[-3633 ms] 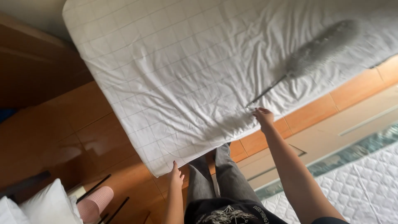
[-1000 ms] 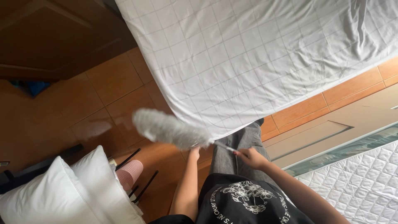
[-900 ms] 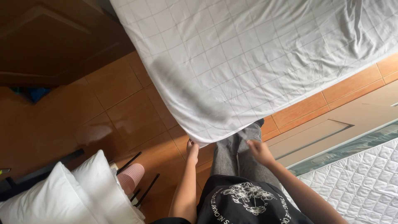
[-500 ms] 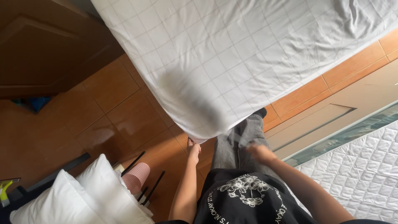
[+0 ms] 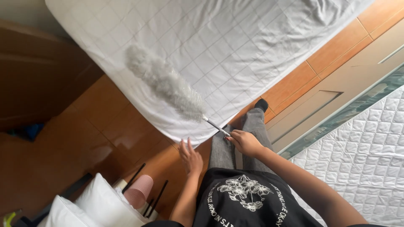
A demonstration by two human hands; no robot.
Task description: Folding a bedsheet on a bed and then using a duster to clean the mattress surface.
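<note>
Our right hand [image 5: 244, 142] has its grip shut tight on the thin handle of the fluffy duster [image 5: 166, 83]. Our left hand [image 5: 190, 155] holds nothing — its fingers are spread wide, and the tips are just at the edge of the white quilted cover [image 5: 235, 46], near the corner of the bed. We cannot tell if they touch it.

The grey, soft head of the duster lies on the cover, slanting up and away from us toward the left side of the bed. Our legs stand right by the bed's corner on the orange-brown floor [image 5: 105, 122].

How far along is the dusting? It is hard to say. The cover looks clean and mostly flat, with some wrinkles at the far right. The duster sits on the near left part only — we think the rest of the bed may be left to sweep.

White pillows [image 5: 97, 206] sit low on our left.
</note>
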